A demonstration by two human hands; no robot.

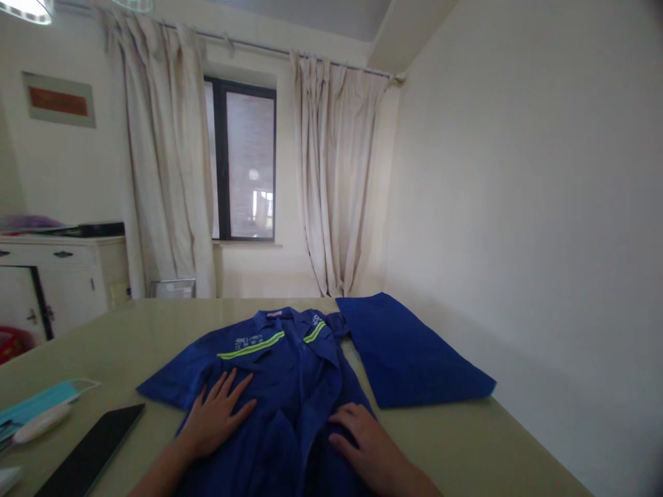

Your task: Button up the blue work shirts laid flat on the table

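Note:
A blue short-sleeved work shirt (pixel 280 386) with yellow-green stripes and pale lettering on its chest lies spread on the table, its collar pointing away from me and its front partly unfastened. My left hand (pixel 217 414) rests on the left front panel, palm down with fingers spread. On the lower right panel lies my right hand (pixel 365 442), its fingers slightly bent and the thumb apart. Neither hand visibly grips the cloth. To the right is a flat, dark blue four-cornered piece (pixel 409 355), close beside the shirt's right sleeve. The shirt's lower hem runs out of view.
On the pale green table (pixel 119 338), a black flat phone-like slab (pixel 90 452), a light blue face mask (pixel 41 407) and a white rounded object (pixel 44 422) lie at the left. A white wall (pixel 528 207) borders the right side. A white cabinet (pixel 67 276) stands back left.

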